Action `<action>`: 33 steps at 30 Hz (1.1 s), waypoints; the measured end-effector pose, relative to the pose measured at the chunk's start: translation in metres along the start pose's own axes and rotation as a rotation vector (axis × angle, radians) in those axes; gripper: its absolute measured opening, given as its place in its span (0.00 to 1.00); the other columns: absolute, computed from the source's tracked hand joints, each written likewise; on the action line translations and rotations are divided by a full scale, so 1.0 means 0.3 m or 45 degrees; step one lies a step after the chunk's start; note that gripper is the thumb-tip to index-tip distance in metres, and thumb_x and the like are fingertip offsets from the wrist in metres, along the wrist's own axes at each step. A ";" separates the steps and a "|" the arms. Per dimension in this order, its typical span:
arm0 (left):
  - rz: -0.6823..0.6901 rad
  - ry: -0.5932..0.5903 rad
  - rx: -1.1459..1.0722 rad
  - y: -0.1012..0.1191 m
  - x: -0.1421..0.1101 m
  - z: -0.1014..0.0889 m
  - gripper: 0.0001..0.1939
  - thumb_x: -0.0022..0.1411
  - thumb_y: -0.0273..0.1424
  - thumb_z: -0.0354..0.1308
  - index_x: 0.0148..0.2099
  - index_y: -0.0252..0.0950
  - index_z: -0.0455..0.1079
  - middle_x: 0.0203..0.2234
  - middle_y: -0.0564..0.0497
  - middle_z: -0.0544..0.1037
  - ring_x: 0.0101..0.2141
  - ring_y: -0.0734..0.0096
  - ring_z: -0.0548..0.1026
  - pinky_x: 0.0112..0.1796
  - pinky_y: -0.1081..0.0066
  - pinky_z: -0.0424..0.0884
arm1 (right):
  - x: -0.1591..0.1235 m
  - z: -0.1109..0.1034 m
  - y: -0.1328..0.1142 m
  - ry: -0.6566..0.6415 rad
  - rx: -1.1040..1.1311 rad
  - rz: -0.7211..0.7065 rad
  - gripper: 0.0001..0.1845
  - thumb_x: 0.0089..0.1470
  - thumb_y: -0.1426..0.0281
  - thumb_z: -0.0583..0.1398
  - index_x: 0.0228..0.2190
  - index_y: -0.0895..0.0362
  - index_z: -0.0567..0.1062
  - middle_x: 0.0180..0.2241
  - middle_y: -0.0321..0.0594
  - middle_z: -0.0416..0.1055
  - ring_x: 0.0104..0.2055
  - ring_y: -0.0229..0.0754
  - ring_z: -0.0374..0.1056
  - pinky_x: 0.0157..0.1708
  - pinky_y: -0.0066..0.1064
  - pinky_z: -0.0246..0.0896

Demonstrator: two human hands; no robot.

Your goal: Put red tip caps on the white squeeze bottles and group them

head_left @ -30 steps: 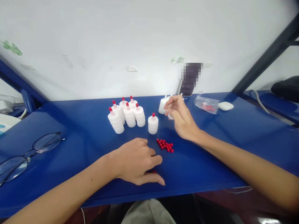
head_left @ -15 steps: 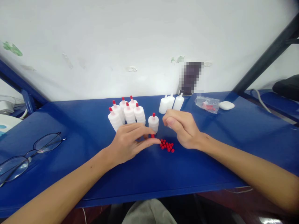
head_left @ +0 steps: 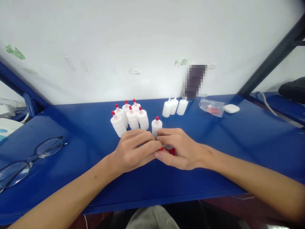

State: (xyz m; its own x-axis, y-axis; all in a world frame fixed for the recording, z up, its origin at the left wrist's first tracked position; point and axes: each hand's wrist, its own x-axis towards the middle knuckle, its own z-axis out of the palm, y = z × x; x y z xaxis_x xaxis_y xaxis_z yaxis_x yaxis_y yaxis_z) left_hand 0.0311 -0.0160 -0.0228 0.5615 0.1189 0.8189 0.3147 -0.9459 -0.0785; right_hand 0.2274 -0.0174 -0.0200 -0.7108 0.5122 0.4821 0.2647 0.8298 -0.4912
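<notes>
My left hand (head_left: 134,151) has its fingers closed around a small red cap (head_left: 161,148), which shows at its fingertips. My right hand (head_left: 181,149) meets it from the other side, curled around a white bottle (head_left: 169,147) that is mostly hidden by the fingers. Loose red caps (head_left: 172,151) lie on the table, partly visible under my right hand. Just behind the hands stands a white dropper bottle with a red cap (head_left: 157,124). Several more capped bottles (head_left: 132,119) are grouped to the left.
White bottles (head_left: 166,109) without red caps stand at the back right. Beyond them lie a clear bag with red pieces (head_left: 211,108) and a white rounded object (head_left: 231,108). Eyeglasses (head_left: 39,151) rest at the left of the blue table (head_left: 133,187). A wall is behind.
My right hand has come down and left to meet my left hand, covering most of the loose caps. The left hand has kept the cap, its fingers now more closed.
</notes>
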 end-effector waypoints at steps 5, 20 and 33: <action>0.031 -0.040 0.058 -0.006 -0.003 0.005 0.03 0.65 0.27 0.57 0.36 0.35 0.67 0.24 0.53 0.74 0.23 0.77 0.69 0.26 0.74 0.67 | 0.001 0.006 -0.008 0.020 -0.004 0.042 0.13 0.53 0.70 0.55 0.19 0.57 0.62 0.21 0.33 0.58 0.23 0.33 0.54 0.23 0.29 0.49; -0.254 -0.641 0.183 -0.023 -0.027 0.019 0.09 0.66 0.32 0.52 0.44 0.35 0.71 0.26 0.54 0.77 0.22 0.74 0.72 0.24 0.73 0.64 | -0.001 -0.054 0.081 0.569 0.163 0.227 0.10 0.63 0.59 0.51 0.39 0.52 0.61 0.34 0.39 0.64 0.33 0.42 0.61 0.34 0.36 0.59; -0.184 -0.592 0.131 -0.008 -0.029 0.031 0.09 0.68 0.29 0.49 0.43 0.35 0.70 0.30 0.52 0.75 0.27 0.73 0.73 0.27 0.72 0.67 | 0.066 0.002 0.074 0.762 0.121 0.166 0.05 0.59 0.66 0.60 0.39 0.51 0.73 0.42 0.40 0.73 0.47 0.45 0.68 0.45 0.40 0.65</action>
State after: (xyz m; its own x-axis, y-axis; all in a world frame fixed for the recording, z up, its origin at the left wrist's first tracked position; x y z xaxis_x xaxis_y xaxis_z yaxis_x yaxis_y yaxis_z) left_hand 0.0325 -0.0120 -0.0348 0.7809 0.3908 0.4873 0.4753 -0.8779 -0.0575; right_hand 0.2187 0.0109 -0.0217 -0.1808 0.6663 0.7234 0.2457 0.7428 -0.6228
